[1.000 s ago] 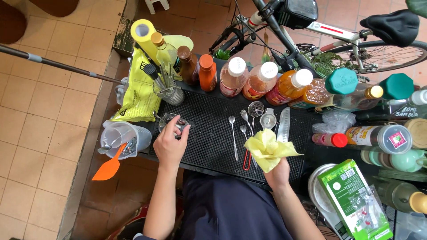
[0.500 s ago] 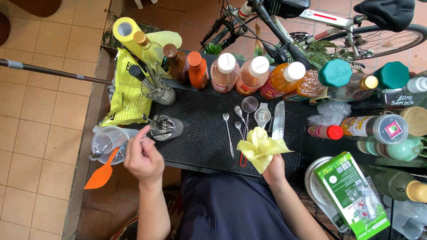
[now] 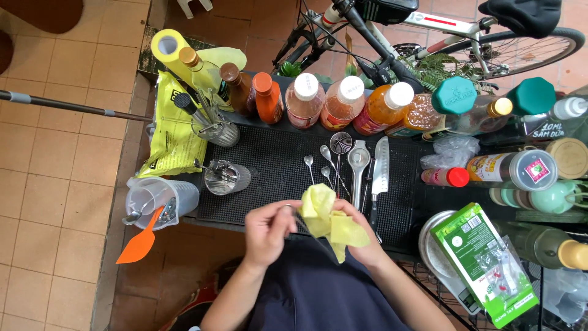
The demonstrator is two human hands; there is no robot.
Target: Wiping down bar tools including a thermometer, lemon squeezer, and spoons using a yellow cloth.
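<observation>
My right hand grips a crumpled yellow cloth above the near edge of a black rubber mat. My left hand is against the cloth's left side, fingers pinching at it. A small metal cup stands on the mat to the left, apart from both hands. Spoons, a strainer, a metal tool and a knife lie on the mat just beyond the cloth.
Behind the mat stands a row of syrup bottles. A plastic jug with an orange spatula sits at left, a utensil holder and a yellow bag behind it. Jars, a green package and a bicycle are at right.
My left hand has left the metal cup and moved right to the yellow cloth. Both hands have drawn the cloth closer to my body.
</observation>
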